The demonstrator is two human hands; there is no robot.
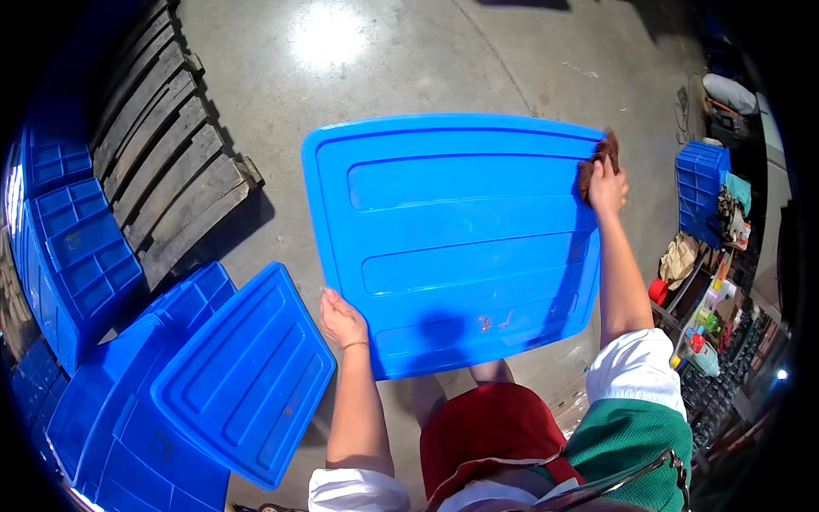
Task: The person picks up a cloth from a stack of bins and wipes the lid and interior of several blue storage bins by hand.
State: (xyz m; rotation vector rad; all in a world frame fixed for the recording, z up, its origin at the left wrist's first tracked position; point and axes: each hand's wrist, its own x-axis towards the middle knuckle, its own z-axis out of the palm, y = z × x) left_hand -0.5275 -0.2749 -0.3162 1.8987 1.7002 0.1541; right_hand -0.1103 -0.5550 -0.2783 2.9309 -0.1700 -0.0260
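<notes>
A large blue plastic lid (pixel 461 222) with rounded corners and three long recessed panels is held up in front of me. My left hand (pixel 341 317) grips its left edge near the lower corner, with part of the fingers hidden by the lid. At the far right corner my right hand (pixel 608 186) is closed on a brown cloth (pixel 587 175), which is pressed against the lid's edge. Reddish marks show on the lid's near panel. To the left, a second blue lid (pixel 247 375) rests tilted against a blue plastic bin (pixel 162 427).
More blue bins (pixel 85 247) stand along the left, beside a wooden pallet (pixel 166 136). On the right are a blue crate (pixel 702 188), a brown paper bag (pixel 678 258) and shelves holding bottles (pixel 704 354). Grey concrete floor (pixel 409 60) stretches beyond the lid.
</notes>
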